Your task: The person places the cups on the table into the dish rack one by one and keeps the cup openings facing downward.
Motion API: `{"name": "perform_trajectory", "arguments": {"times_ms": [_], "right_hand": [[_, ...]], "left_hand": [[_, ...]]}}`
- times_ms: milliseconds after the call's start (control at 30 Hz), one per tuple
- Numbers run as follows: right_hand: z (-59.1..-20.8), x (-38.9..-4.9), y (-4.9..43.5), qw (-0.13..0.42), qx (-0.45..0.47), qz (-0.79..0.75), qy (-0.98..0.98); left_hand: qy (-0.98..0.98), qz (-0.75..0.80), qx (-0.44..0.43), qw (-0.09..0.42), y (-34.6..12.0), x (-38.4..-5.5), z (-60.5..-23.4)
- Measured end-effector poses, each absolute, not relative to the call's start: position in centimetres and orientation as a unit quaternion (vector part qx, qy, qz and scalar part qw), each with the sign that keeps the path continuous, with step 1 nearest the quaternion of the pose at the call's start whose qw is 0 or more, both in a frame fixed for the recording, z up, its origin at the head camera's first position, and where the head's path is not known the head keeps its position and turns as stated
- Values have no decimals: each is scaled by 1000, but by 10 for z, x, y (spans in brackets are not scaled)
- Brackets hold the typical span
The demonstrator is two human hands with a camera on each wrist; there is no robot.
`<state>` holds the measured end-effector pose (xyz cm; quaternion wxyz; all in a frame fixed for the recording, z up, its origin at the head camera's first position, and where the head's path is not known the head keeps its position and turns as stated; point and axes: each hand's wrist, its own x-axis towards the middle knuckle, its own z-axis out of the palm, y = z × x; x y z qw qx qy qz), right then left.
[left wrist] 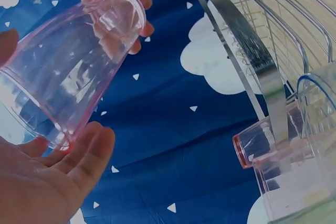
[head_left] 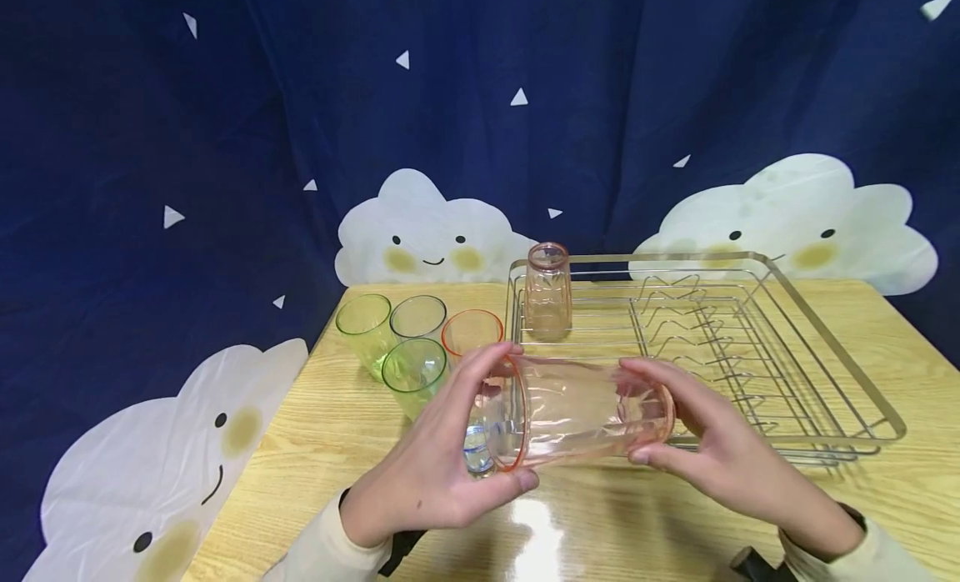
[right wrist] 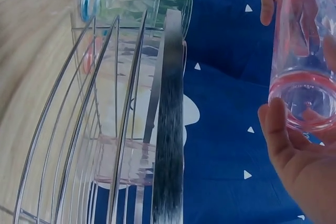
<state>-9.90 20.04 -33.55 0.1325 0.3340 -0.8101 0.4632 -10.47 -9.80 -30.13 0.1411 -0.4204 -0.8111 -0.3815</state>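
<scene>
A clear pink tumbler (head_left: 573,407) is held on its side above the table, its orange-tinted rim to the left and its base to the right. My left hand (head_left: 438,474) grips the rim end, fingers above and thumb below. At the base end, my right hand (head_left: 723,444) holds it between fingers and thumb. The left wrist view shows the tumbler (left wrist: 79,61) with both hands on it; the right wrist view shows its thick base (right wrist: 304,85) near the right fingers. Behind it, a second pink tumbler (head_left: 548,298) stands upside down in the wire rack's back left corner.
The metal wire dish rack (head_left: 840,365) takes up the table's right side. Left of it stand a yellow-green glass (head_left: 363,336), a dark-rimmed clear glass (head_left: 418,315), a green glass (head_left: 415,373) and an orange-rimmed glass (head_left: 472,332). A dark blue curtain (head_left: 480,107) hangs behind.
</scene>
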Motion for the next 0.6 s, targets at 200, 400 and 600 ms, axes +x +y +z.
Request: {"name": "perform_trajectory", "arguments": {"times_ms": [200,400,600], "right_hand": [[-332,-100,205,160,329,455,-812],[-328,-102,211,185,316,447,-816],[-327,-109,220,217,308,428,-822]], "left_hand": [[-832,-365,-393,144,-99,-107,-302],[-839,-379,-365,137,-106,-106,-303],[-846,-375,-346,158,-123,-103,-304]]}}
